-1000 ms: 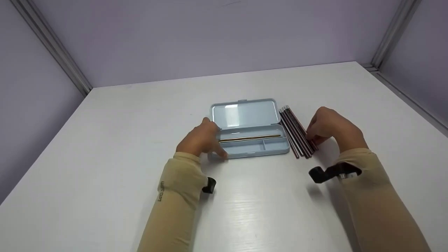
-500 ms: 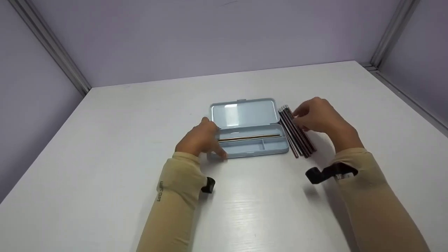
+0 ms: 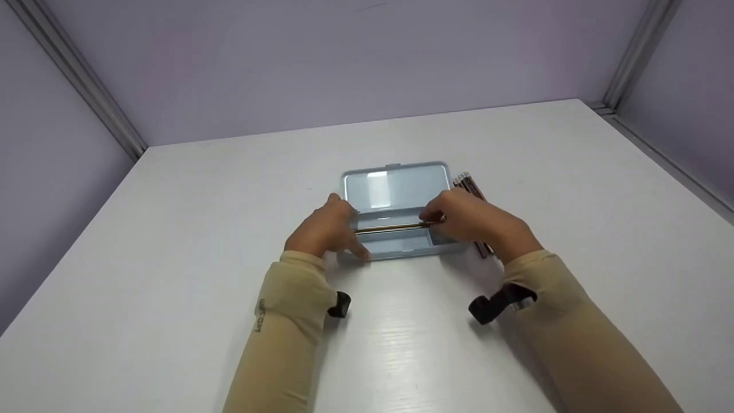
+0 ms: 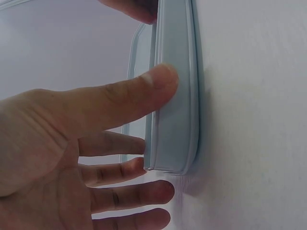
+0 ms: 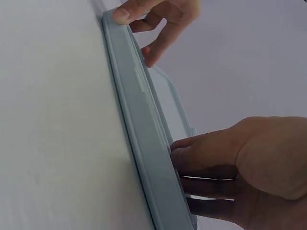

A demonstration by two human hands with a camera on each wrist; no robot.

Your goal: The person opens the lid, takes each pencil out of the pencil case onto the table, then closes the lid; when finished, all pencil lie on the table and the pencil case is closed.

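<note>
A light blue pencil case (image 3: 395, 186) lies open on the white table (image 3: 189, 229), lid tipped back. My left hand (image 3: 350, 228) grips its left end, thumb (image 4: 144, 88) along the front wall (image 4: 175, 120) and fingers round the end. My right hand (image 3: 429, 219) is over the right half of the tray, and its fingers (image 5: 192, 153) reach inside over the rim (image 5: 144, 134). It pinches a brown pencil (image 3: 390, 228) that lies along the long compartment. Several dark pencils (image 3: 465, 182) lie just right of the case, mostly hidden behind my right hand.
Pale purple walls close the table in at the back and sides, with metal rails (image 3: 74, 74) in the corners. A black wrist camera (image 3: 339, 304) sits on each beige sleeve (image 3: 287, 332). Bare table lies in front of the case.
My right hand left the loose pencils beside the case and moved left over the tray. My left hand has stayed on the case's left end.
</note>
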